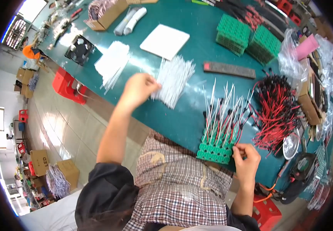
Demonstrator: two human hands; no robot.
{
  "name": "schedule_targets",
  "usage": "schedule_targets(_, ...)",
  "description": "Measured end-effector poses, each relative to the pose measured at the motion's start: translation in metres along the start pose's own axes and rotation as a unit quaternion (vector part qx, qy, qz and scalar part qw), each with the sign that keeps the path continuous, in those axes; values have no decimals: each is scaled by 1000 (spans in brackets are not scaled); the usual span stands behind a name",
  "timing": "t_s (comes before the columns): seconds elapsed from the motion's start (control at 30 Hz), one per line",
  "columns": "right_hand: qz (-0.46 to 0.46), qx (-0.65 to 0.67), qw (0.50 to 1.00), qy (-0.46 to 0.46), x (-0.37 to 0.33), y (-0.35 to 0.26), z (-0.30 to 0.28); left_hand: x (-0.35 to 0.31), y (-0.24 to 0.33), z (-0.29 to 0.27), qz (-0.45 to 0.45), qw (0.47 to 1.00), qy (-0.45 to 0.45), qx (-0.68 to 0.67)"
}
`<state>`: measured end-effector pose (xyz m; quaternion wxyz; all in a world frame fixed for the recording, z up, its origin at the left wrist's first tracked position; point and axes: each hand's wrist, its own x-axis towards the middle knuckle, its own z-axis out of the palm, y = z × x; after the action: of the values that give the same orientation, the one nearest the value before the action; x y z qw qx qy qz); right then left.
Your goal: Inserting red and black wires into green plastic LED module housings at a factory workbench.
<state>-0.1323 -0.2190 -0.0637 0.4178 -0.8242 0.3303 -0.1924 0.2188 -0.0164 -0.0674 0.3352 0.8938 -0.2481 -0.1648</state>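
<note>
My left hand (pixel 138 89) is closed, thumb and fingertips together at the left edge of a pile of thin grey-white tubes (pixel 174 82). Whether a tube is between those fingers I cannot make out. At the table's near edge my right hand (pixel 247 159) pinches the right side of a green plastic grid holder (pixel 214 151). Red and black wires stand in its far rows, with several thin white tubes (pixel 222 104) rising from among them. Right of the holder lies a large heap of red and black wires (pixel 277 111).
A fan of white strips (pixel 113 61) and a white square block (pixel 165 41) lie beyond my left hand. Stacked green grids (pixel 234 34), a dark bar (pixel 230 70) and clear plastic bags (pixel 289 50) occupy the far right. A red stool (pixel 67 85) stands beyond the table's left edge.
</note>
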Motion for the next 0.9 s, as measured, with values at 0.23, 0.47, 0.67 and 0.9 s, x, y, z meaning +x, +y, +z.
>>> schedule_targets(0.23,-5,-3,1000,0,-3,1,-3,-2,12,3,-23,998,-43,39)
schedule_targets(0.47,1,-13,999,39,0,0,-15,-20,30,-9,-36,999,10,7)
schedule_targets(0.67,-31,-174,974,145,19,23,-39,-63,52,-5,-38,987,-6,-159)
schedule_targets(0.9,-72,-253,952,157,26,40,-40,-113,70,43,95,984,-35,-145)
